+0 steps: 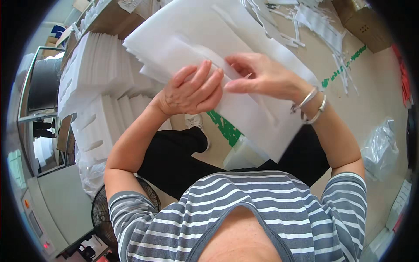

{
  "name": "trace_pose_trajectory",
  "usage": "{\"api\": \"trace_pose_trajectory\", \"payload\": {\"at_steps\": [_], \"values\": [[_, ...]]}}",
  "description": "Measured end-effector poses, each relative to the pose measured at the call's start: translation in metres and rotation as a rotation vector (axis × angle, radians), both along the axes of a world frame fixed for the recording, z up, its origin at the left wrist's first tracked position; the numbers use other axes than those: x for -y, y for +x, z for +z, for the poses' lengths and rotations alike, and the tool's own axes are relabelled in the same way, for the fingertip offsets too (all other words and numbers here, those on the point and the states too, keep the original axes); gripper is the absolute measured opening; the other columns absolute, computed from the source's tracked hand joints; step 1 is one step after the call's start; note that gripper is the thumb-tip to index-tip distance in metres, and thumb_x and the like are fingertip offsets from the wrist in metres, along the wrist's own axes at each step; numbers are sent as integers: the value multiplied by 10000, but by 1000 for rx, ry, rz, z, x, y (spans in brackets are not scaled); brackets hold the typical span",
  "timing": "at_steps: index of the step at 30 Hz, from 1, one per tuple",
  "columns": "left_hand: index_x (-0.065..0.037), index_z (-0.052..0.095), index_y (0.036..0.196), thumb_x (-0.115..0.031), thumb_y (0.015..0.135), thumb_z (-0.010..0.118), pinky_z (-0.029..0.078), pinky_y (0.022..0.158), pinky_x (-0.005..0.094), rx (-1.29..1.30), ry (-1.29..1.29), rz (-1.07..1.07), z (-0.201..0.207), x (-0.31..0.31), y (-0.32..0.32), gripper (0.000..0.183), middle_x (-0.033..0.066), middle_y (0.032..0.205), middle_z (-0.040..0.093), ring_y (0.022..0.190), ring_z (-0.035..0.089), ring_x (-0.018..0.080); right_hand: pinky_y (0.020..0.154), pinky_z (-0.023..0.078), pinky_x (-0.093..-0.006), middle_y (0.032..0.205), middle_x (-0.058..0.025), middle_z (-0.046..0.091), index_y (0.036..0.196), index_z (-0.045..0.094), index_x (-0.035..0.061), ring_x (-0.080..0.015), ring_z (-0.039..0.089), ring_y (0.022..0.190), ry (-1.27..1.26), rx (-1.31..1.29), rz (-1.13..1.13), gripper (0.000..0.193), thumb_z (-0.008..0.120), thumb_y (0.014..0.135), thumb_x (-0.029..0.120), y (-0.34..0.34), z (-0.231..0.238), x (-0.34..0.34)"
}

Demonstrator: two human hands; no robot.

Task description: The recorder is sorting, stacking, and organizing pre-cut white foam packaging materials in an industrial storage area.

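Note:
A stack of white foam sheets lies in front of me, reaching down to my lap, with slots and narrow cut strips in its upper layer. My left hand is at the stack's near left edge, its fingers curled together; what they hold, if anything, is hidden. Over the middle of the sheets is my right hand, thumb apart from its bent fingers, with a small white sliver showing in the gap. The right wrist wears two silver bangles.
Tall piles of slotted white foam stand on the left, a black fan below them. Foam offcuts litter the floor at the far right near a cardboard box. A clear plastic bag lies at the right.

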State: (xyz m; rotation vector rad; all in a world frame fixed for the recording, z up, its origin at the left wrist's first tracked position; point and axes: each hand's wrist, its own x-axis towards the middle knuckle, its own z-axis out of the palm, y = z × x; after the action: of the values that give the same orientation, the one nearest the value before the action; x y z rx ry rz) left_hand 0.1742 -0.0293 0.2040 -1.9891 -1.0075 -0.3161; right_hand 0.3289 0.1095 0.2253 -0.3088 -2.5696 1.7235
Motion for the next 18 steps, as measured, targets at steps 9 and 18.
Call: {"api": "trace_pose_trajectory", "payload": {"at_steps": [9, 18], "values": [[-106, 422, 855, -90, 727, 509, 382, 719, 282, 20, -77, -18, -7, 10, -7, 156, 42, 978, 550, 855, 548, 203, 485, 362, -206, 709, -39, 565, 822, 584, 14, -81, 472, 563, -624, 68, -71, 299, 618, 722, 294, -7, -18, -17], [-86, 434, 870, -61, 709, 536, 372, 727, 287, 55, -41, 51, -9, 6, -3, 192, 58, 964, 558, 857, 551, 205, 362, 246, -162, 612, 19, 413, 932, 481, 28, -24, 318, 417, -1215, -655, 564, 236, 510, 811, 229, -7, -24, -77]]}}
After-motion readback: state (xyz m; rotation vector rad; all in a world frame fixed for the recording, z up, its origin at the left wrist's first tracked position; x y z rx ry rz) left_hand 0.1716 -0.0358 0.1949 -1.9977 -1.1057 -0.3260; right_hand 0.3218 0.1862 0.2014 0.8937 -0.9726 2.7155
